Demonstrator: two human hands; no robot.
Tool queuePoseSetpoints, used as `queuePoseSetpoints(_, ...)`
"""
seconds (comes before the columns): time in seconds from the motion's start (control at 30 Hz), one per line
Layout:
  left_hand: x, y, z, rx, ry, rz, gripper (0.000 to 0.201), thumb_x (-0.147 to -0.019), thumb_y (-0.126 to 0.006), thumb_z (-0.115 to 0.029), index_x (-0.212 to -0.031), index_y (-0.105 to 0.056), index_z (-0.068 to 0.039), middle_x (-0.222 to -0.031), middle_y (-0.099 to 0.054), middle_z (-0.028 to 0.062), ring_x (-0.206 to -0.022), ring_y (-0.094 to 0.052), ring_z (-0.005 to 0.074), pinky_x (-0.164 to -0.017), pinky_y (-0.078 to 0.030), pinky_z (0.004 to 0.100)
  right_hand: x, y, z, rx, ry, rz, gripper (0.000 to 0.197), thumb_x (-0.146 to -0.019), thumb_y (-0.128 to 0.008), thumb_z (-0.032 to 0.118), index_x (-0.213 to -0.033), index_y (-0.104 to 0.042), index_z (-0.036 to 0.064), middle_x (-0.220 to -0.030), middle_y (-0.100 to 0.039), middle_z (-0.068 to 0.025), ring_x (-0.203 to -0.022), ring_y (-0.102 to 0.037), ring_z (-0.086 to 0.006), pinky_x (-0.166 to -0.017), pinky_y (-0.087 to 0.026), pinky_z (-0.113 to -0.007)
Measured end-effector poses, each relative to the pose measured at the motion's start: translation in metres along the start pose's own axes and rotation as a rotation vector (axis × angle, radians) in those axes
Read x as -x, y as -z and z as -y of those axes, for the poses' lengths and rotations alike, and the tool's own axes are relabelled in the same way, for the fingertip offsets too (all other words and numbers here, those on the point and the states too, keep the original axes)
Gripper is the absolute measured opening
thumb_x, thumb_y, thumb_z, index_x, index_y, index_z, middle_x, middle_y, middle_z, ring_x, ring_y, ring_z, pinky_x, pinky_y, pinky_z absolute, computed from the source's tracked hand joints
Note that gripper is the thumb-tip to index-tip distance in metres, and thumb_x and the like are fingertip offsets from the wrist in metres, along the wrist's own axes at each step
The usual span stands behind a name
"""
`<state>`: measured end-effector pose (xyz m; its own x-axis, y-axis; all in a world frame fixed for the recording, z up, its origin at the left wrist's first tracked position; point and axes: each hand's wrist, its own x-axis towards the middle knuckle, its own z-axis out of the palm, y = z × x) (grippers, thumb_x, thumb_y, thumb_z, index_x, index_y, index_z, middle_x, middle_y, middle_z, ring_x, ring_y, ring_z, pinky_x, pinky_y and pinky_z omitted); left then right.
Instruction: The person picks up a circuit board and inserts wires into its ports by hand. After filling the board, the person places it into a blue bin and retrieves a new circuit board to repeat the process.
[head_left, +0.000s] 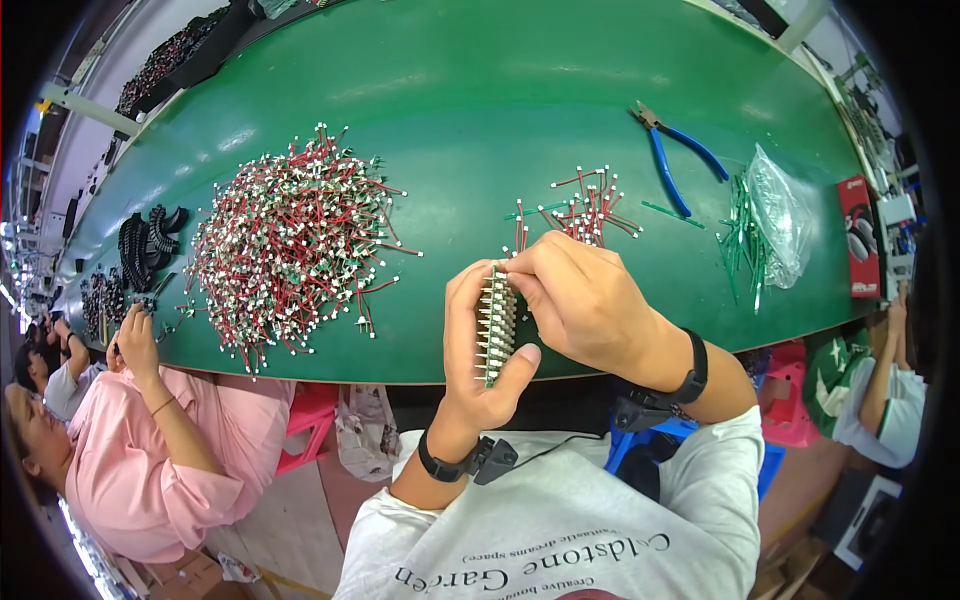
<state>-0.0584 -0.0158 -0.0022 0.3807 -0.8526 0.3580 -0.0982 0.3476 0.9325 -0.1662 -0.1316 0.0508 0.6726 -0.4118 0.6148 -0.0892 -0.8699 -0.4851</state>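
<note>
A glossy green counter (450, 150) spans the view, its edges bowed by the lens. In the room below and beside it are a pink stool (308, 420) at the left, another person (880, 410) at the right edge, and a co-worker in a pink shirt (180, 470) seated to the left.

Dark lettering shows upside down across the white T-shirt (520, 530); the upright red box (858, 235) at the counter's right end has a pale mark too small to read.

A clear plastic bag (780, 220) lies against loose green strips (738, 235); whether any are inside, I cannot tell. At the upper left, a black tray (215, 55) stands beside small dark parts.

Near the front edge, the left hand (475, 350) holds a green strip lined with white connectors (492, 325), standing lengthwise between fingers and thumb. The right hand (590, 305) has thumb and forefinger pinched at its upper end. Beyond lie a small heap of red-wired connectors (595, 212), a much larger pile (290, 250) left of it, and blue-handled diagonal cutters (659, 160).
</note>
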Motion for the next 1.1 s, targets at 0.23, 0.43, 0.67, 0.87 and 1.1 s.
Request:
queuePoseSetpoints(0.23, 0.0, 0.002, 0.001, 0.011, 0.006, -0.005, 0.071, -0.078, -0.064, -0.019, -0.137, -0.036, 0.009, -0.133, -0.043, 0.0241, -0.121, -0.046, 0.0327, -0.104, -0.037, 0.0421, 0.001, -0.007, -0.003, -0.003, -0.01, 0.004, 0.013, -0.079, -0.069, -0.003, -0.087, -0.059, -0.0011, -0.073, -0.059, -0.0109, -0.06, -0.061, -0.0255, -0.052, -0.047, -0.034)
queuePoseSetpoints(0.43, -0.006, 0.002, -0.006, 0.508, 0.16, -0.33, 0.071, -0.077, -0.057, -0.011, -0.142, -0.031, 0.004, -0.132, -0.048, 0.0222, -0.118, -0.054, 0.032, -0.102, -0.044, 0.0434, -0.015, 0.012, -0.04, -0.132, -0.236, -0.039, 0.015, -0.086, -0.063, 0.003, -0.1, -0.067, 0.001, -0.081, -0.062, -0.0112, -0.065, -0.059, -0.0211, -0.059, -0.046, -0.032)
queuePoseSetpoints(0.67, -0.006, 0.0, -0.006, 0.496, 0.215, -0.321, 0.071, -0.079, -0.053, -0.015, -0.143, -0.029, 0.002, -0.133, -0.047, 0.0244, -0.12, -0.053, 0.0375, -0.098, -0.049, 0.0451, -0.009, -0.005, -0.064, 0.053, -0.129, 0.111, 0.027, -0.076, -0.069, 0.002, -0.101, -0.07, 0.0096, -0.098, -0.056, -0.0106, -0.089, -0.056, -0.0275, -0.076, -0.048, -0.038)
queuePoseSetpoints(0.87, -0.006, 0.004, -0.006, 0.647, 0.22, -0.318, 0.068, -0.079, -0.051, -0.004, -0.142, -0.028, 0.004, -0.132, -0.047, 0.0228, -0.122, -0.052, 0.0343, -0.102, -0.045, 0.0442, -0.006, 0.004, -0.054, -0.055, -0.044, 0.344, 0.024, -0.067, -0.076, 0.003, -0.089, -0.072, 0.0115, -0.102, -0.056, -0.0082, -0.092, -0.052, -0.0271, -0.081, -0.046, -0.037)
queuePoseSetpoints(1.1, -0.005, 0.005, -0.006, 0.651, 0.217, -0.316, 0.068, -0.079, -0.051, -0.003, -0.142, -0.028, 0.004, -0.132, -0.047, 0.0225, -0.122, -0.052, 0.0338, -0.1, -0.047, 0.0429, -0.005, -0.005, -0.055, -0.015, 0.02, 0.378, 0.02, -0.069, -0.073, 0.001, -0.086, -0.066, 0.0074, -0.103, -0.057, -0.0083, -0.096, -0.053, -0.0287, -0.083, -0.046, -0.039)
